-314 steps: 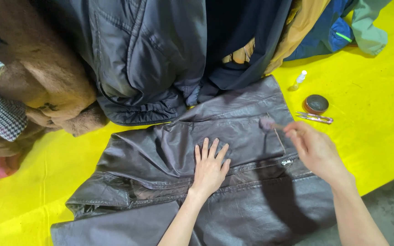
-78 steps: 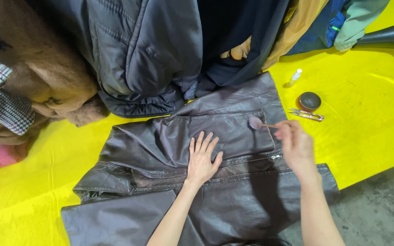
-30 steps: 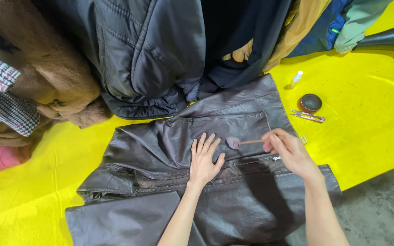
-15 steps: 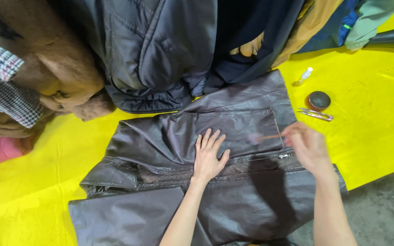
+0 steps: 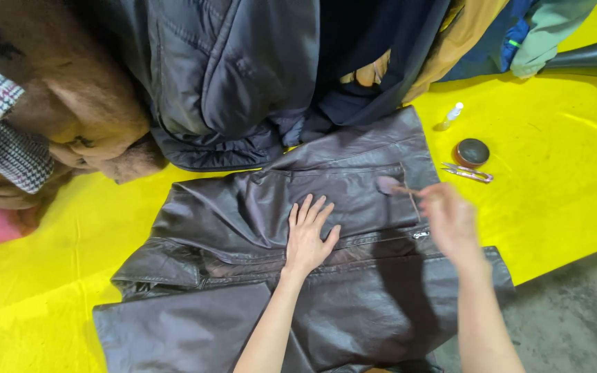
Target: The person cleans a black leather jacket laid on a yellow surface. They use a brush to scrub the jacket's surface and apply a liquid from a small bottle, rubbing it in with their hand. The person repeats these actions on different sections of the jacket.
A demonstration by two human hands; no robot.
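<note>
A dark brown leather jacket (image 5: pixel 257 276) lies spread flat on a yellow cloth (image 5: pixel 554 200). My left hand (image 5: pixel 309 235) presses flat on the jacket's middle, fingers apart. My right hand (image 5: pixel 450 221) holds a small brush (image 5: pixel 390 185) whose pale head touches the leather near the jacket's upper right part. The hand is blurred from motion. A zip pull (image 5: pixel 421 235) shows just below the brush.
A round tin (image 5: pixel 472 152), a small white bottle (image 5: pixel 450 115) and small scissors (image 5: pixel 468 173) lie on the cloth to the right. Piled coats (image 5: pixel 243 76) and a brown fur garment (image 5: pixel 70 103) fill the back. A hairdryer (image 5: pixel 592 59) sits top right; grey floor (image 5: pixel 575 311) lower right.
My right hand has kept stroking the brush back and forth across the leather; it now sits slightly up and right. My left hand stays pressed in place.
</note>
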